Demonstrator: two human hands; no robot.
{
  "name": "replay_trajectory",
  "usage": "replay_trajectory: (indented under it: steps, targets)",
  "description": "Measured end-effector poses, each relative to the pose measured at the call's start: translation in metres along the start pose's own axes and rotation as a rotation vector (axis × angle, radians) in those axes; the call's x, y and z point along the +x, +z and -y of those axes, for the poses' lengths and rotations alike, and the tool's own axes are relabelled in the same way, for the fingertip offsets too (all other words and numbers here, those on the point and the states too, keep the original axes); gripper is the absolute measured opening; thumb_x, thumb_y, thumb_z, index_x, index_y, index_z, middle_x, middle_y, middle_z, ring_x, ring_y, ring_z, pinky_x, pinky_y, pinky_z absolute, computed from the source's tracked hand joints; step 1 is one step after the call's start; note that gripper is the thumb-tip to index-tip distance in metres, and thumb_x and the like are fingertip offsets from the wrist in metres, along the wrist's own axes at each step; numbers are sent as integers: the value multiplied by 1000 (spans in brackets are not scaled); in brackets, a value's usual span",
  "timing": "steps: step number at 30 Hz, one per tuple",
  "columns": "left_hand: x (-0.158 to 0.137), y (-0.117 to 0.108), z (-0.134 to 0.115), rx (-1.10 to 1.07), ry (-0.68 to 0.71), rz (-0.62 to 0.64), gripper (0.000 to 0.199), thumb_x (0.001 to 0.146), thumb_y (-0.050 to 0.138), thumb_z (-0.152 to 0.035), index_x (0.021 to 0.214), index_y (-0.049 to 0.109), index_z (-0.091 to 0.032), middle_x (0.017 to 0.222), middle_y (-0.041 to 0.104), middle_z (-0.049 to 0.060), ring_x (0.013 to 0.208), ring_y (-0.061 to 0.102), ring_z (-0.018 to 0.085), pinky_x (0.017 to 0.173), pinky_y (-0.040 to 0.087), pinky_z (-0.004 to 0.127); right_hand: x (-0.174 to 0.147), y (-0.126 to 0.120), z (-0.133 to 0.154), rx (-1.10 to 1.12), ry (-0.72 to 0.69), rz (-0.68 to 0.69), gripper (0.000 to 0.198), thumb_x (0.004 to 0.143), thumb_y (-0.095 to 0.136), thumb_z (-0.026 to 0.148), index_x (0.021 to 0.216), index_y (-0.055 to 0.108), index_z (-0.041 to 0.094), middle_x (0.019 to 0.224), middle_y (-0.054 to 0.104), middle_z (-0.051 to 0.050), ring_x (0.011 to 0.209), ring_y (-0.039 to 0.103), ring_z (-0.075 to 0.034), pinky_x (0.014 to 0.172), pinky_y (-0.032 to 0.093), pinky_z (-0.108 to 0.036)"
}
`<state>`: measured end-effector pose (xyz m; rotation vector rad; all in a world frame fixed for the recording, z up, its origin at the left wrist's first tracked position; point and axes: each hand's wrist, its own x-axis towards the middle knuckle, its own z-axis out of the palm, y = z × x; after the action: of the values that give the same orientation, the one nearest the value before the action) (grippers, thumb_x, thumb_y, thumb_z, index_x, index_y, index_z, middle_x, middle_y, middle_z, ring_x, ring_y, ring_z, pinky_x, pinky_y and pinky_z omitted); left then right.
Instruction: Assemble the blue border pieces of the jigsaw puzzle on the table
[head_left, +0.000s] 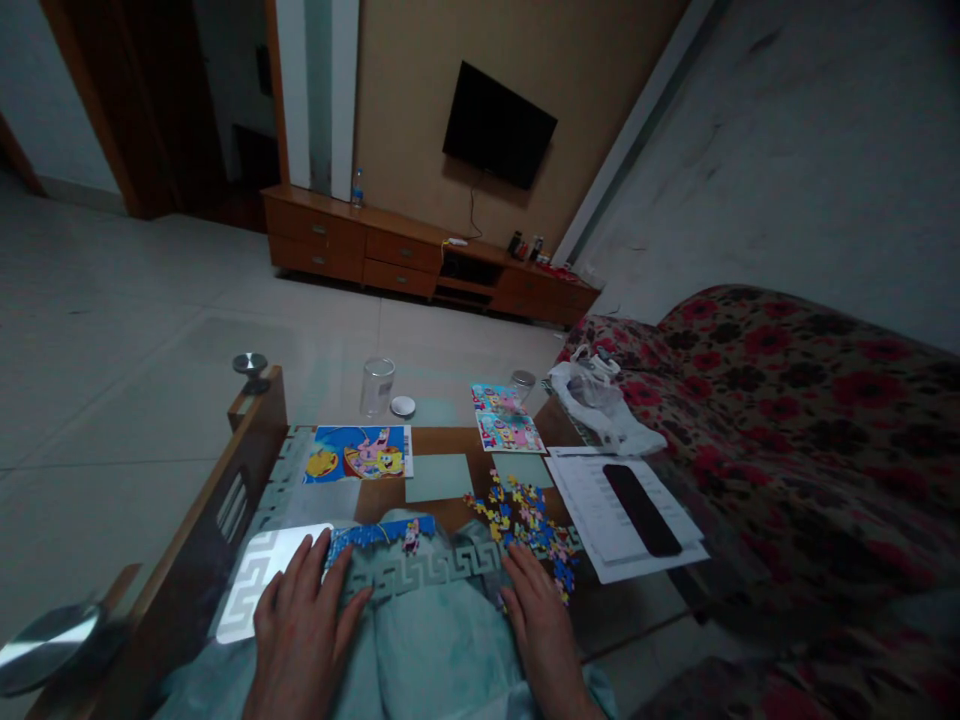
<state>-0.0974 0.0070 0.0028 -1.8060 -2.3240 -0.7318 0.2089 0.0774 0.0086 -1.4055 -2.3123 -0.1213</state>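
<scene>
My left hand point(304, 615) rests with its fingers stretched and apart at the left end of a joined strip of jigsaw puzzle point(375, 532), mostly blue, on the glass table. My right hand point(544, 625) lies at the near edge of a pile of loose puzzle pieces point(525, 515), yellow, blue and pink. Its fingers are stretched out, and nothing held shows in them. Whether its fingertips touch pieces is hard to tell. A cartoon picture sheet point(360, 453) lies beyond the strip.
At the table's far side are a glass jar point(377, 388), a white lid point(403, 406), cartoon cards point(508, 430) and a second jar point(520, 386). To the right lie papers point(585, 500), a black phone point(641, 508) and a plastic bag point(622, 425). A flowered sofa point(750, 400) stands beyond.
</scene>
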Motion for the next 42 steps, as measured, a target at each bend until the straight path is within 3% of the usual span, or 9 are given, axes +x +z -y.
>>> replay_trajectory:
  steps: [6,13,21,27,32,36,42]
  targets:
    - [-2,9,11,14,28,32,47,92,34,-40,117,66,-18,142,49,15,137,33,31,104,32,50,31,2,-9,-22,125,-82,37,95,41,25,124,62,16,130,61,-14,123,55,-29,102,46,-52]
    - [-2,10,12,33,-13,84,45,90,34,-39,117,66,-20,143,49,12,138,32,28,104,34,48,13,9,-8,14,33,-8,38,92,43,18,125,62,18,131,61,-12,121,56,-27,100,49,-49]
    - [-2,4,10,39,9,78,44,90,34,-35,118,64,-18,142,49,14,137,34,31,103,35,50,29,-4,-10,92,29,-24,34,93,43,16,119,64,18,125,64,-10,117,57,-23,99,49,-42]
    - [-2,3,8,53,4,40,44,93,30,-33,118,64,-18,141,49,15,138,32,31,101,37,50,28,-15,-42,5,197,-152,30,94,40,18,106,68,17,106,68,-12,103,58,-27,90,47,-46]
    - [-3,2,10,25,4,47,45,95,29,-36,118,63,-18,140,48,16,136,33,32,98,38,52,32,-25,-59,72,213,-89,31,93,39,16,110,66,18,103,68,-9,100,57,-26,87,46,-41]
    - [-4,6,18,-18,1,35,44,95,30,-38,117,63,-18,140,47,16,134,36,33,98,38,52,45,-37,-63,128,228,34,28,89,43,12,99,69,19,95,69,-8,93,59,-24,83,45,-37]
    - [-7,5,25,-124,-18,3,38,95,35,-38,116,62,-20,138,48,13,130,40,34,98,38,54,76,-42,-55,177,200,107,20,88,49,13,88,68,18,87,66,-8,89,57,-24,80,44,-34]
